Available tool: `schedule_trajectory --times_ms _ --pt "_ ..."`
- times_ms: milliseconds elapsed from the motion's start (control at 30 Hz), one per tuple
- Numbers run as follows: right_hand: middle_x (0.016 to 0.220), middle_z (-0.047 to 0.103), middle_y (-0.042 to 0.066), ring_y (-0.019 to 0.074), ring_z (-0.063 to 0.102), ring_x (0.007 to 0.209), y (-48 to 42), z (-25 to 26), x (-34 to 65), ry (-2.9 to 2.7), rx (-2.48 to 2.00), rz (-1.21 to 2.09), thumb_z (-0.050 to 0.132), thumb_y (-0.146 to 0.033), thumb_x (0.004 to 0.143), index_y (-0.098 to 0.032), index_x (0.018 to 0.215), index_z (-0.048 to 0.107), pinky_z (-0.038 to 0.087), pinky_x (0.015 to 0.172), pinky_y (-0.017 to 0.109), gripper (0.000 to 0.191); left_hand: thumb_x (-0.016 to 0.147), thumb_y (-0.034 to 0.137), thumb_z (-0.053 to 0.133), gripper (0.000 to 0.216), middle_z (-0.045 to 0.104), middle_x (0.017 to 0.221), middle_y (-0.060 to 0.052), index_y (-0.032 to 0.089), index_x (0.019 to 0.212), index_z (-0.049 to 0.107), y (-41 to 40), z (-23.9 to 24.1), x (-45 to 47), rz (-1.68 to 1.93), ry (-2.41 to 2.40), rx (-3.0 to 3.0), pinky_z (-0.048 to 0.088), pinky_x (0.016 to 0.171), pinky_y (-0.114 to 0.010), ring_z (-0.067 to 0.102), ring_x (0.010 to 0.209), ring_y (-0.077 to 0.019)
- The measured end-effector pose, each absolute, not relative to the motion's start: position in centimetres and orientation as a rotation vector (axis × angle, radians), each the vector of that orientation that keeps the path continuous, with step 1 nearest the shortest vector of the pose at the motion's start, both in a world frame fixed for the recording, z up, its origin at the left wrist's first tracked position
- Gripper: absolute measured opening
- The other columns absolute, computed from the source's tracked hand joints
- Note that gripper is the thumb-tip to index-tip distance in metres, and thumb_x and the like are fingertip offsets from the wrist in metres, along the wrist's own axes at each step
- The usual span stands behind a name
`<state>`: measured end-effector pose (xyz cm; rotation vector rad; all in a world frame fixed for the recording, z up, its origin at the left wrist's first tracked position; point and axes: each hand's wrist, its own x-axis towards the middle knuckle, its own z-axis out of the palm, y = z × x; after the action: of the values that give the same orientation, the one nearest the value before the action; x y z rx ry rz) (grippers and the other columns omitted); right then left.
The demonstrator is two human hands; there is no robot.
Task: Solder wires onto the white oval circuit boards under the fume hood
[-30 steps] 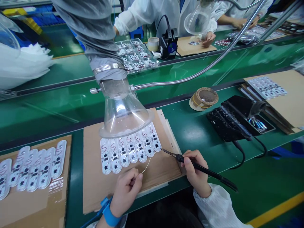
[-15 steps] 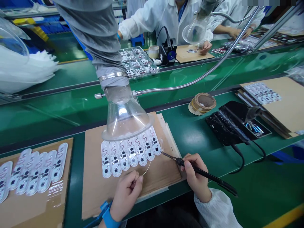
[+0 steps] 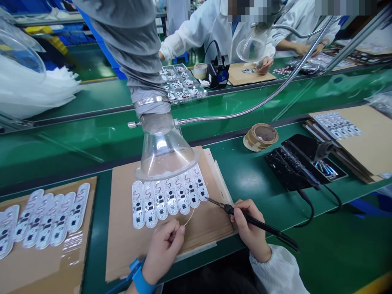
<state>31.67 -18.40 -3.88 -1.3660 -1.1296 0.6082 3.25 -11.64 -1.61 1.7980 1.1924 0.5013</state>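
My right hand (image 3: 251, 228) is closed around the black handle of a soldering iron (image 3: 263, 225). The iron's tip touches or nearly touches the lower end of the rightmost white circuit board (image 3: 200, 188). My left hand (image 3: 165, 245), with a blue strap at the wrist, pinches a thin solder wire (image 3: 190, 217). That wire curves up toward the lower ends of the boards on the right. Several such boards lie side by side in a slanted row on a cardboard sheet (image 3: 122, 253). The upper ends of some sit behind a clear fume hood (image 3: 168, 159).
More boards (image 3: 58, 220) lie on cardboard at left. A tape roll (image 3: 261, 136) and a black soldering iron stand (image 3: 303, 159) are on the right, with stacked cardboard (image 3: 367, 143) beyond. A grey duct (image 3: 143, 61) hangs overhead. Co-workers in white coats (image 3: 208, 32) work across the bench.
The soldering iron's tip has moved slightly left and down against the rightmost board, with my right hand following. My left hand keeps its place. The view has shifted a little.
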Motion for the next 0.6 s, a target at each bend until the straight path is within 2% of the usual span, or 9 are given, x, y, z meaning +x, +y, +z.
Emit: schedule_trajectory --times_ms 600 --pt "0.075 0.067 -0.002 0.0177 0.064 0.065 -18.33 -3.62 31.77 -1.185 -1.318 0.615 0.065 -0.032 0.119 -0.028 0.105 0.067 0.052 0.059 0.027 0.015 0.111 0.042 0.044 0.044 0.039 0.065 0.004 0.026 0.071 0.033 -11.61 -1.95 3.3 0.511 1.195 1.776 0.034 0.059 -0.028 0.039 0.062 -0.0151"
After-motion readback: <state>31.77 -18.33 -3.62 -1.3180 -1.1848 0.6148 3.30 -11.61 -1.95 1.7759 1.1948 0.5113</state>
